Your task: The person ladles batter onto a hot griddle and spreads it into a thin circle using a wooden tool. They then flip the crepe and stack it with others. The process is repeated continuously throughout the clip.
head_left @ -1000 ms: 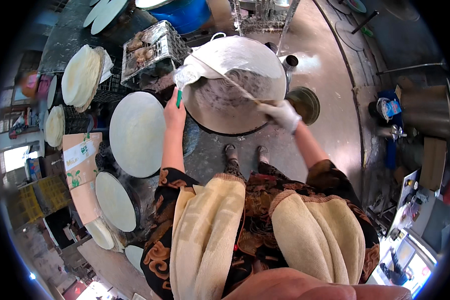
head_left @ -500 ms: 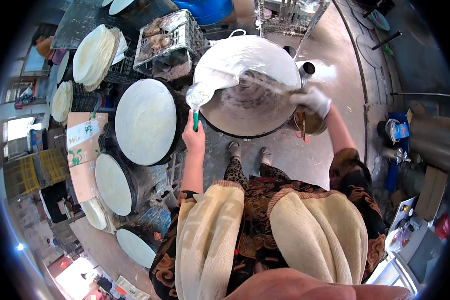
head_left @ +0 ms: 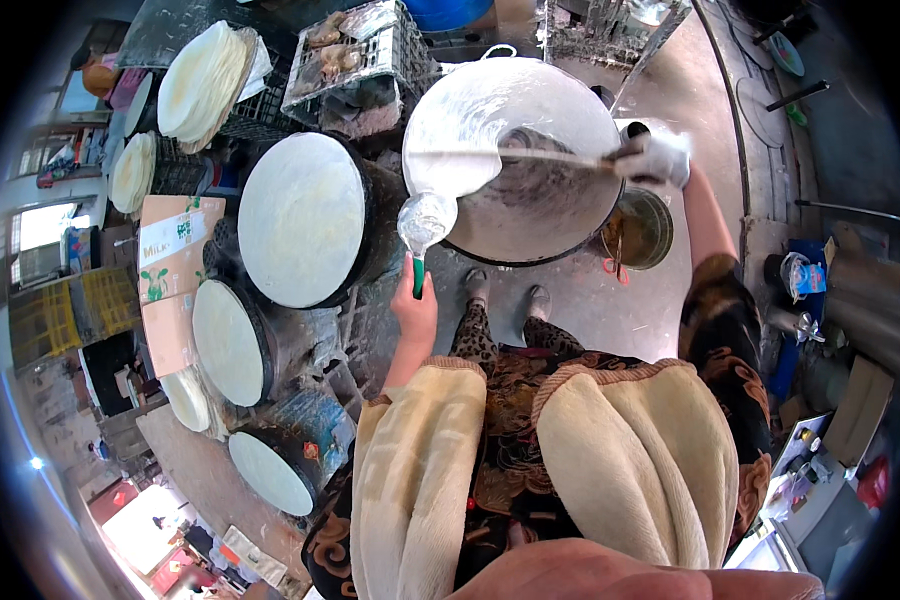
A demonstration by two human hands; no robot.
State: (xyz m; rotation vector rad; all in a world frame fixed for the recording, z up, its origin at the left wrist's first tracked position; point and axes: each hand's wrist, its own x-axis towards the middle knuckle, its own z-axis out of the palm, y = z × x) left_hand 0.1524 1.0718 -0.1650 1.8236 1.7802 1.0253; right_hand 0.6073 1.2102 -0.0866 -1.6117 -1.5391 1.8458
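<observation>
My left hand point(head_left: 416, 308) is closed around the green handle of a ladle point(head_left: 429, 214), its bowl at the griddle's near-left edge, coated with white batter. Pale wet batter point(head_left: 530, 88) covers the far and left part of the round griddle point(head_left: 530, 225); the near part is bare, dark and grey. My gloved right hand point(head_left: 662, 158), smeared by motion, grips the right end of a long thin batter spreader point(head_left: 540, 154). The blurred spreader lies across the griddle, its left end over the batter. Just below the right hand stands a round metal pot point(head_left: 662, 235).
To the left, several round griddles, such as one with a pale sheet point(head_left: 303, 220), stand in a row. Stacked flat pancakes point(head_left: 202, 85) rest beyond them. A dirty crate point(head_left: 355, 75) sits at far left of my griddle. A cardboard box point(head_left: 175, 265) stands further left.
My right hand has swept the spreader, which now lies more level across the griddle. The ladle stays at the near-left edge in my left hand. The whole view has shifted slightly.
</observation>
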